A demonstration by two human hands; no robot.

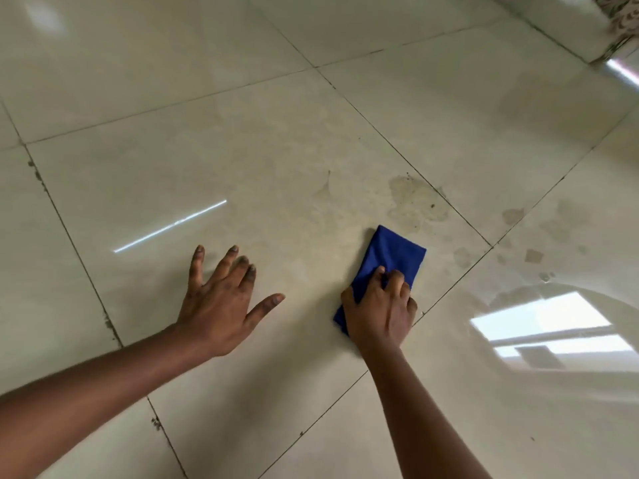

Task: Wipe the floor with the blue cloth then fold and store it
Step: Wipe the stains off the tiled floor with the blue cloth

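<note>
A folded blue cloth (392, 254) lies flat on the glossy cream tile floor (242, 150), just right of centre. My right hand (380, 309) is on the cloth's near half, fingers curled into the fabric and gripping it against the floor. My left hand (221, 299) is spread flat, fingers splayed, resting on the bare tile to the left of the cloth and holding nothing. A dull, brownish stain (415, 202) marks the tile just beyond the cloth's far edge.
Smaller dull patches (515, 216) dot the tile to the right of the stain. A patterned fabric edge (622, 25) and a wall base show at the top right corner. Dark grout lines cross the floor, and a window's reflection (549, 326) shines at the right.
</note>
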